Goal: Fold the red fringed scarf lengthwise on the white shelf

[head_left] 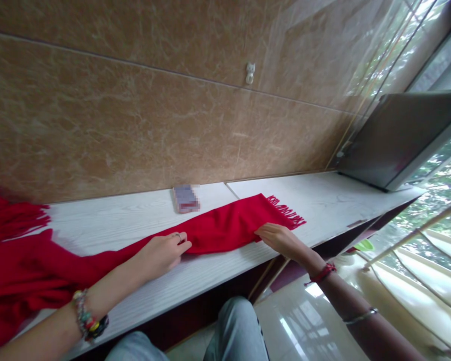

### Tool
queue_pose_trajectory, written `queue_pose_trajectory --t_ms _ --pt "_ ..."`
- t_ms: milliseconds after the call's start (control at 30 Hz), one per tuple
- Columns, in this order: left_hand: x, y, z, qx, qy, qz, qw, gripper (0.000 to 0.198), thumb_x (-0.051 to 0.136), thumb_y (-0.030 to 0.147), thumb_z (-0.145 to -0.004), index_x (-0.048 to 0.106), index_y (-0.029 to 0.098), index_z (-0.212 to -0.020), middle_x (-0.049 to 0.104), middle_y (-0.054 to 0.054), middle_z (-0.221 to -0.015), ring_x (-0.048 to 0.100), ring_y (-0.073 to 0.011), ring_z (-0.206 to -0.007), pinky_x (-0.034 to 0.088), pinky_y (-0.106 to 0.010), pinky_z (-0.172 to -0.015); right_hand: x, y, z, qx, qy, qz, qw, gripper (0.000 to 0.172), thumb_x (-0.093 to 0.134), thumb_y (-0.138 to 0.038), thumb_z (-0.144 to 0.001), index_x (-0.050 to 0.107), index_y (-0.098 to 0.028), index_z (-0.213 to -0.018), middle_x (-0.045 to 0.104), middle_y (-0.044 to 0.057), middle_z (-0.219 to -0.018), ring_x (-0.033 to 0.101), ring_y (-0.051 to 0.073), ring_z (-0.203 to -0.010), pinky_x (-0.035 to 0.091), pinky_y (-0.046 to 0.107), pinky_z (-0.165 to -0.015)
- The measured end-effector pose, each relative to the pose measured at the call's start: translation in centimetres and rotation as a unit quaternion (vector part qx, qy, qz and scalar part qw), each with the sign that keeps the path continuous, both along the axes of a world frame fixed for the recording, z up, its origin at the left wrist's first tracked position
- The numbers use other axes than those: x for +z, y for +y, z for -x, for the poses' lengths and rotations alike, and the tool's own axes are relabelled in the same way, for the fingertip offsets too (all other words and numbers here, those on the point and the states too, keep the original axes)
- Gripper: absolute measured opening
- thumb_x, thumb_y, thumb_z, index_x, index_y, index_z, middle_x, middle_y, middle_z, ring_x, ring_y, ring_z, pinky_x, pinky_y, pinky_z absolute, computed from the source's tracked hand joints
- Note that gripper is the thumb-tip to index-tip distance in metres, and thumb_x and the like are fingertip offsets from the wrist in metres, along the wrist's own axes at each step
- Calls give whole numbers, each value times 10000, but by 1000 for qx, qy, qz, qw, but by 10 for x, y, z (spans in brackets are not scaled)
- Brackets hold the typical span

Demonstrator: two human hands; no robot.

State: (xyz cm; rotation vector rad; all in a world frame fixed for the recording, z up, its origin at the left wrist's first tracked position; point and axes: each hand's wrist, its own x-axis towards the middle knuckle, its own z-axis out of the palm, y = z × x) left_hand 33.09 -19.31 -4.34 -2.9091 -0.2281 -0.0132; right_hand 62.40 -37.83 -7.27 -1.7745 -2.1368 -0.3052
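A long red scarf (225,228) with fringed ends lies stretched along a white wooden counter (128,220). My left hand (164,252) rests on the scarf near its middle, fingers curled and pinching the fabric's near edge; a ring shows on one finger. My right hand (279,237) lies on the scarf's right part close to the fringe (285,210), fingers closed together on the cloth's near edge. The scarf's left part bunches in a heap (18,271) at the counter's left end.
A small blurred box (186,197) sits on the counter against the brown tiled wall (135,100). A grey slanted panel (398,135) stands at the counter's right end by a window. My knees (233,331) are under the counter edge; a shiny floor lies to the right.
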Motion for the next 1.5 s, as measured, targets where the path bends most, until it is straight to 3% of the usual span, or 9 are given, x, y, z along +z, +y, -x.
queue_pose_trajectory --t_ms 133,367,500,633,800,1000,1133,1333,1500 --pt "-7 -9 -6 -34 -22 -32 999 188 539 104 -775 580 182 -941 587 -47 -887 577 -184 -794 460 -273 -677 -1 1 0 2 -94 -23 995 291 336 -185 -898 626 -166 -921 636 70 -795 574 172 -741 484 306 -678" --pt "-7 2 -7 -40 -58 -118 991 254 451 15 -802 582 175 -950 580 -44 -843 572 -147 -699 441 -241 -605 -11 0 -6 -28 -107 -126 986 297 334 -161 -903 596 -147 -765 560 59 -669 493 150 -638 424 274 -577" --pt "-14 2 0 -92 -34 -119 988 189 482 27 -794 595 148 -886 593 -48 -768 572 -168 -703 440 -260 -598 -19 -4 -8 -26 -103 -99 989 266 348 -149 -896 587 -149 -780 566 70 -730 500 163 -684 426 286 -605" --pt "-22 -4 5 -138 -29 -124 982 187 489 41 -800 585 120 -940 608 -63 -765 566 -181 -727 428 -269 -588 -23 -10 -13 -21 -96 -90 991 228 351 -163 -900 578 -146 -884 580 91 -831 512 178 -771 430 300 -658" --pt "-20 -6 2 -123 -32 -100 987 188 492 55 -811 570 162 -944 604 -50 -845 553 -167 -771 412 -249 -592 -22 -9 -16 -37 -128 -95 987 284 335 -146 -899 565 -147 -733 518 53 -667 443 155 -633 370 277 -575" --pt "-10 5 1 -59 -42 -129 989 215 467 30 -806 567 168 -937 571 -54 -877 520 -170 -821 413 -246 -630 -23 -10 -15 -55 -137 -112 983 307 321 -138 -896 533 -158 -675 477 45 -651 392 154 -615 330 278 -561" --pt "-15 6 3 -64 -33 -100 992 221 477 30 -795 573 182 -924 575 -48 -887 518 -180 -848 414 -264 -666 -23 -10 -13 -59 -136 -94 985 306 327 -133 -893 533 -157 -669 482 47 -651 400 156 -616 345 280 -569" --pt "-18 -4 0 -30 -50 -42 997 396 562 56 -731 529 218 -1090 573 -48 -1003 530 -190 -889 398 -295 -723 -15 -7 -9 -45 -112 -78 990 225 374 -142 -882 599 -151 -874 569 74 -771 495 175 -719 412 299 -637" --pt "-19 -10 -14 -94 -54 -57 992 236 513 102 -809 555 194 -1021 592 -40 -935 547 -177 -825 390 -291 -685 -12 -5 -5 -2 -111 -69 991 216 395 -180 -886 599 -171 -958 606 78 -873 530 178 -790 440 308 -673"
